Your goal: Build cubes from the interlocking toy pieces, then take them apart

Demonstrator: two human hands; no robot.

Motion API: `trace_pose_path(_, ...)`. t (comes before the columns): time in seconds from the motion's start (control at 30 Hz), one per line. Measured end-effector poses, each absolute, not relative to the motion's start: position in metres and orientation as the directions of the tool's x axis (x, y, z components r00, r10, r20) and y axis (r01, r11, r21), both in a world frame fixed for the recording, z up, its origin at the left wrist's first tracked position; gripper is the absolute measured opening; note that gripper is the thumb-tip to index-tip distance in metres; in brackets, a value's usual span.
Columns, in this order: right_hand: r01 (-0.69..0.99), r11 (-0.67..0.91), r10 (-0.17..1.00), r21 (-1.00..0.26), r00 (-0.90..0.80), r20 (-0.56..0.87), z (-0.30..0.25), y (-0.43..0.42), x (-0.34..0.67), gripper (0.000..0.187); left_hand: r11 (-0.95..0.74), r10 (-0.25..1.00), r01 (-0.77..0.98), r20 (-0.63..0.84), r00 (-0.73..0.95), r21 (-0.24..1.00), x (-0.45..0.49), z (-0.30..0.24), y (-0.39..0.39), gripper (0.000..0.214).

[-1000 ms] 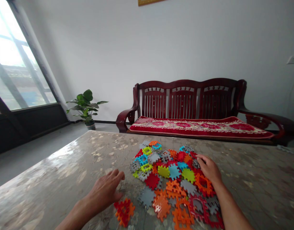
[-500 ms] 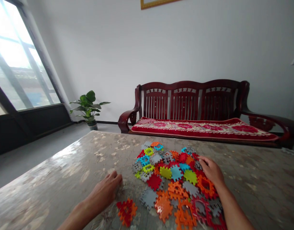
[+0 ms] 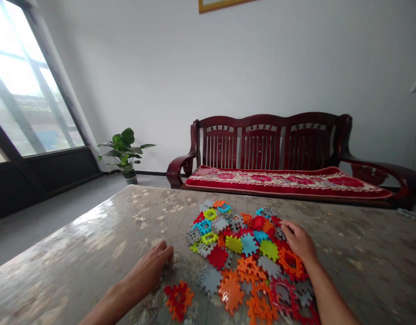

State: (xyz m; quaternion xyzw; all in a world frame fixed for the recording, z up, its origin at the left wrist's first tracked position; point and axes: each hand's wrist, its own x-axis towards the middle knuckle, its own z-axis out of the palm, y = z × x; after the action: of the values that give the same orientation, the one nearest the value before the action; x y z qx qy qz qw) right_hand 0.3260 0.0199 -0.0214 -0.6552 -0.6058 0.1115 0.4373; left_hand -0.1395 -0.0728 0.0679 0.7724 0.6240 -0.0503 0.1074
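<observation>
My left hand [image 3: 156,259] rests on the table left of the pile, fingers curled under. Whatever those fingers may hold is hidden. Just below it lies a red and orange triangular toy tile [image 3: 179,300], apart from the rest. At the pile's right edge is my right hand [image 3: 299,241], thumb and forefinger drawn close together beside a red tile; I cannot make out what is between them. Between the hands spreads a heap of notched plastic tiles, among them a light blue tile [image 3: 249,244], a lime green tile [image 3: 269,249], an orange tile [image 3: 231,293] and a grey tile [image 3: 210,280].
The table [image 3: 102,243] has a glossy, floral-patterned cover. Behind it stands a dark red wooden bench [image 3: 262,119] with a red floral seat cover [image 3: 296,181]. A potted plant [image 3: 126,151] is on the floor at the left, near a window [image 3: 35,90].
The view has shifted very slightly. Both hands and the tiles stay in practically the same places.
</observation>
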Motion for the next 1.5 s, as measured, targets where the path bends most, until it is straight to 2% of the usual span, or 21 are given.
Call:
trace_pose_path(0.17,0.695,0.110,0.890,-0.711,0.250,0.382,-0.021,0.020,0.326,0.039,-0.225,0.957,0.962,-0.152,0.248,0.154,-0.134,0.065,-0.073,0.041)
trace_pose_path(0.27,0.695,0.105,0.894,-0.712,0.247,0.373,-0.021,0.019,0.326,0.041,-0.205,0.964,0.973,-0.149,0.218,0.103,-0.134,0.066,-0.076,0.039)
trace_pose_path(0.4,0.698,0.109,0.894,-0.708,0.242,0.377,-0.020,0.018,0.324,0.041,-0.101,0.987,0.995,-0.123,0.099,-0.013,-0.145,0.063,-0.078,0.039)
trace_pose_path(0.47,0.699,0.109,0.892,-0.707,0.245,0.379,-0.020,0.018,0.324,0.041,-0.064,0.989,0.998,-0.133,0.060,-0.020,-0.153,0.059,-0.077,0.040)
trace_pose_path(0.77,0.708,0.108,0.895,-0.698,0.236,0.378,-0.022,0.019,0.325,0.042,-0.161,0.972,0.986,-0.165,0.167,0.051,-0.157,0.051,-0.072,0.039)
trace_pose_path(1.0,0.706,0.116,0.895,-0.699,0.231,0.381,-0.021,0.018,0.325,0.042,-0.204,0.964,0.973,-0.152,0.219,0.108,-0.153,0.049,-0.069,0.031)
trace_pose_path(1.1,0.700,0.112,0.896,-0.705,0.236,0.377,-0.020,0.018,0.325,0.041,-0.227,0.958,0.958,-0.135,0.252,0.178,-0.150,0.052,-0.070,0.025)
trace_pose_path(1.2,0.697,0.107,0.893,-0.709,0.246,0.377,-0.020,0.018,0.325,0.040,-0.204,0.958,0.931,-0.136,0.254,0.304,-0.148,0.057,-0.071,0.022)
trace_pose_path(1.27,0.697,0.107,0.892,-0.710,0.249,0.378,-0.020,0.018,0.324,0.040,-0.195,0.948,0.901,-0.161,0.274,0.388,-0.149,0.060,-0.074,0.026)
trace_pose_path(1.33,0.698,0.105,0.893,-0.708,0.246,0.376,-0.019,0.018,0.324,0.041,-0.215,0.929,0.884,-0.192,0.317,0.416,-0.152,0.062,-0.077,0.040)
trace_pose_path(1.4,0.703,0.099,0.897,-0.704,0.243,0.369,-0.019,0.018,0.324,0.043,-0.258,0.914,0.885,-0.200,0.354,0.388,-0.155,0.064,-0.081,0.054)
trace_pose_path(1.5,0.707,0.087,0.902,-0.702,0.243,0.357,-0.020,0.018,0.324,0.045,-0.313,0.897,0.884,-0.199,0.396,0.348,-0.155,0.069,-0.086,0.057)
